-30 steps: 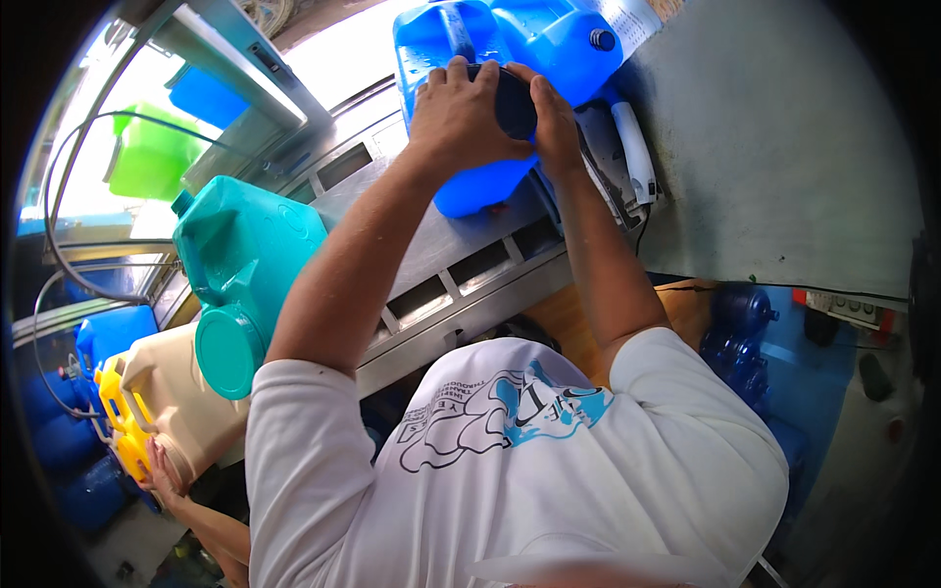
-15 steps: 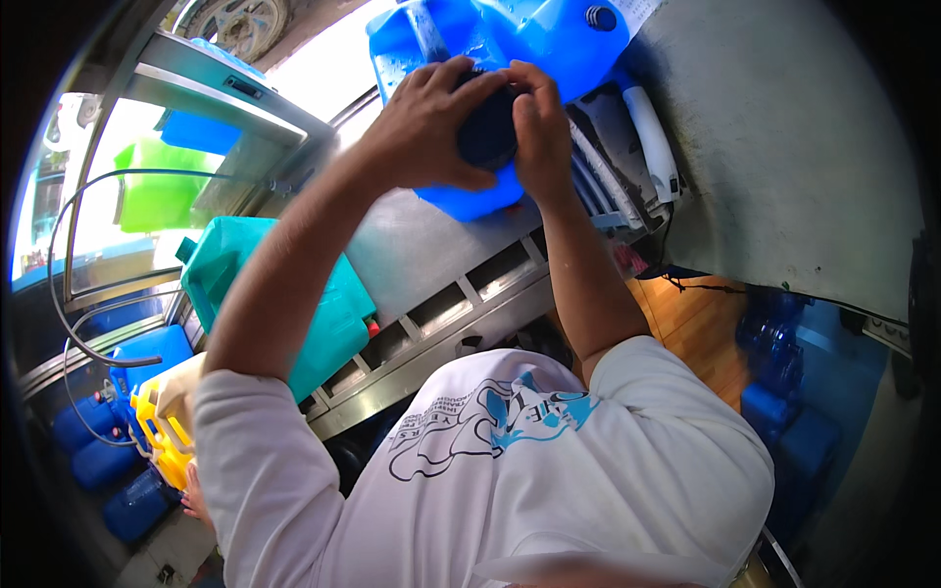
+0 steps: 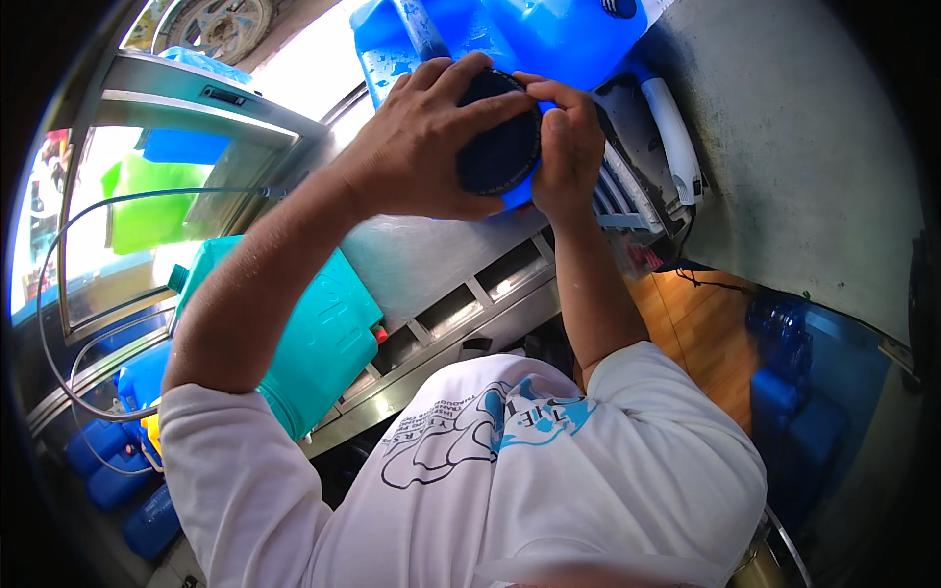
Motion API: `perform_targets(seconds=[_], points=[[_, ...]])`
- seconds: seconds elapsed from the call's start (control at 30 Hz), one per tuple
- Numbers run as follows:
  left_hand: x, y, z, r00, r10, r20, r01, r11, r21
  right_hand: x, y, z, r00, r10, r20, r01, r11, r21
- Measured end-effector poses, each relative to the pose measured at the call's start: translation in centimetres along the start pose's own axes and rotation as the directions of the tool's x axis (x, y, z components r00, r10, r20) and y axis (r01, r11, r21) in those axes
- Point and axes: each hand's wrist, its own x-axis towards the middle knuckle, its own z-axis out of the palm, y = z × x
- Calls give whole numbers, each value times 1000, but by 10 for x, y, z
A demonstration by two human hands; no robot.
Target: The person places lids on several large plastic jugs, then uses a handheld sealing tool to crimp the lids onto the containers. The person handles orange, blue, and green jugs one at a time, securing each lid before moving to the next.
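Note:
A large round dark cap (image 3: 502, 147) sits over the near part of a blue plastic water jug (image 3: 461, 34) on the metal counter. My left hand (image 3: 417, 142) is wrapped round the cap's left side, fingers over its top edge and thumb along its near rim. On the right side my right hand (image 3: 569, 147) grips the cap with thumb and fingers closed on its edge. The cap's underside and the jug's mouth are hidden. A wet-looking handle (image 3: 420, 27) rises beside my left fingers. Further right, a small black cap (image 3: 619, 8) shows on blue plastic.
A teal jug (image 3: 328, 318) with a red plug lies under my left forearm, by the slotted metal counter (image 3: 392, 265). A thin hose (image 3: 147, 191) loops at the left. A white-handled tool (image 3: 673, 137) rests by the right wall. Blue containers (image 3: 784, 392) stand beyond the wooden floor.
Both hands and the cap sit slightly lower and further right in view. More of the cap's top shows. The yellow container and another person's hand at the left are now mostly hidden.

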Motion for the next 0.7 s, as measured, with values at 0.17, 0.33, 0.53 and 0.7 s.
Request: perform_targets(seconds=[0.17,0.33,0.53,0.7], points=[[1,-8,-4,999,24,21,-23,999,-31,0,1,1,999,-33,0,33,999,-23],[-13,0,-8,997,-63,-51,60,996,-64,0,-3,7,986,-130,102,145,978,-152],[-38,-28,3,806,-540,-243,517,842,-154,45,11,37,954,-262,147,287,939,-187],[-33,-62,-10,569,-681,-461,742,667,-70,76,44,83,949,-199,245,305,776,-553]])
